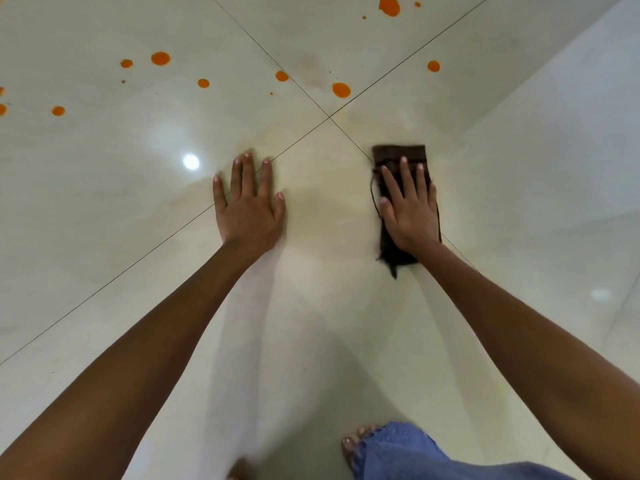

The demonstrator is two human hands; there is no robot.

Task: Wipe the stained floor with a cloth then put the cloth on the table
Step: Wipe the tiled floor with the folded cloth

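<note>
A dark brown folded cloth point(398, 155) lies flat on the pale glossy tiled floor point(311, 306), right of where the tile joints cross. My right hand point(410, 209) presses flat on top of it, fingers spread, covering its middle. My left hand point(249, 202) rests palm down on the bare floor to the left, fingers apart, holding nothing. Several orange stain spots sit farther ahead: one point(341, 90) just beyond the joint crossing, others point(160, 58) to the far left and one point(389, 5) at the top. No table is in view.
A white wall or panel point(571, 116) rises along the right side. My foot point(356, 441) and a blue jeans leg point(408, 452) are at the bottom edge. A ceiling light reflects on the floor point(191, 161).
</note>
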